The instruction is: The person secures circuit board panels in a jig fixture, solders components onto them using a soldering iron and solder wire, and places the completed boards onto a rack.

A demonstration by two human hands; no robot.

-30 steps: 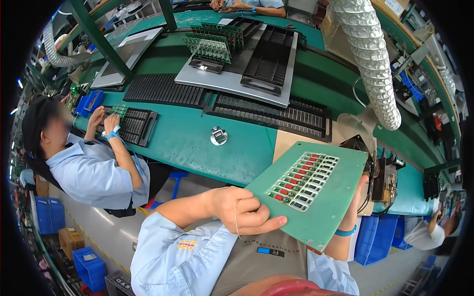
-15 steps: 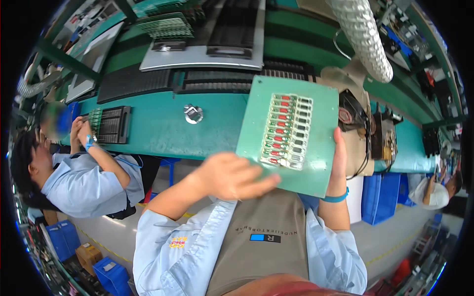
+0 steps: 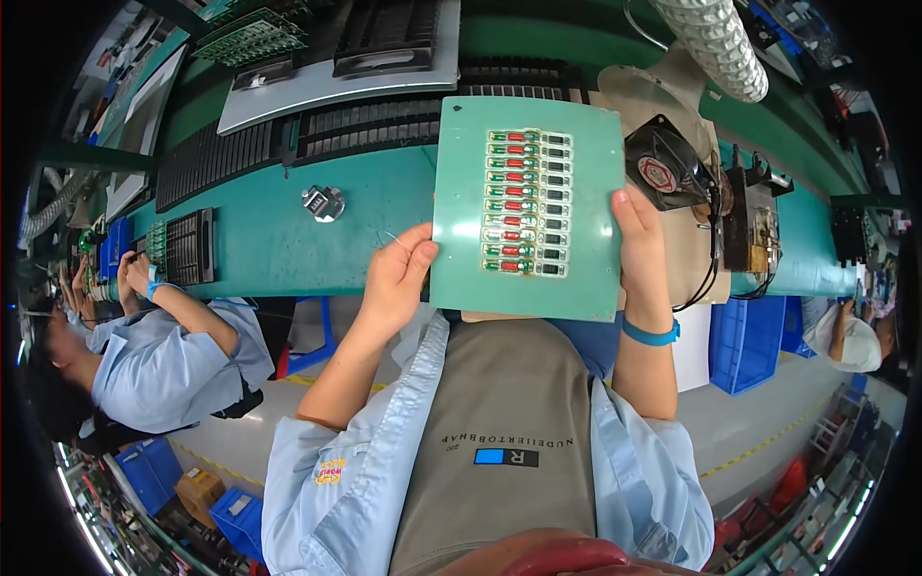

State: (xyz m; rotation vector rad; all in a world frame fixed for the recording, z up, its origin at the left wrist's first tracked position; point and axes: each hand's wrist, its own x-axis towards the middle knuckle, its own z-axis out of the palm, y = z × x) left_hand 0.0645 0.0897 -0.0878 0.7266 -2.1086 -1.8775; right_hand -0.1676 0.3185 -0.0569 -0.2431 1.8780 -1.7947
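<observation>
I hold a green rectangular carrier board (image 3: 576,259) flat in front of my chest, above the near edge of the green workbench (image 3: 269,240). Two columns of small parts, red and green ones on the left and dark ones on the right, fill its middle. My left hand (image 3: 396,278) grips the board's left edge with the thumb on top. My right hand (image 3: 642,240) grips its right edge; a blue band circles that wrist.
A small round metal counter (image 3: 324,203) sits on the bench left of the board. Black slotted trays (image 3: 360,120) and a grey tray (image 3: 327,82) lie behind. A small fan (image 3: 665,171) and a ribbed hose (image 3: 715,43) are at the right. A co-worker (image 3: 158,336) sits at my left. Blue bins (image 3: 744,341) stand below right.
The board has swung from tilted at my right to square in front of me. My view has dropped toward my chest, and both hands now hold the board's side edges.
</observation>
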